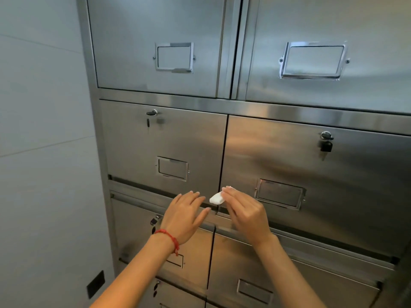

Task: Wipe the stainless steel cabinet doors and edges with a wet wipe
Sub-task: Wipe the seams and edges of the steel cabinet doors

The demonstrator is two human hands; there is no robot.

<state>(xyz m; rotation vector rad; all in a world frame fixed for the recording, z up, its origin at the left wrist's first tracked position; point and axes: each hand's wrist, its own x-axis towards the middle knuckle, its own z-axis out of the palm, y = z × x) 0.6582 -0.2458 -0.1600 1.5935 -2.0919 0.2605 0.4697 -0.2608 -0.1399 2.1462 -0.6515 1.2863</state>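
A tall stainless steel cabinet (pixel 278 156) fills the view, with two upper doors and rows of smaller doors below. My right hand (pixel 245 213) pinches a small folded white wet wipe (pixel 216 198) against the lower inner corner of the right middle door, beside the vertical seam. My left hand (pixel 185 215), a red string bracelet on its wrist, lies with straight fingers on the bottom edge of the left middle door (pixel 169 141).
Keys hang in the locks of the left door (pixel 151 113) and the right door (pixel 326 142). Chrome label holders (pixel 314 60) stick out from the doors. A pale wall (pixel 44 130) stands at the left, with a dark socket plate (pixel 95 283) low down.
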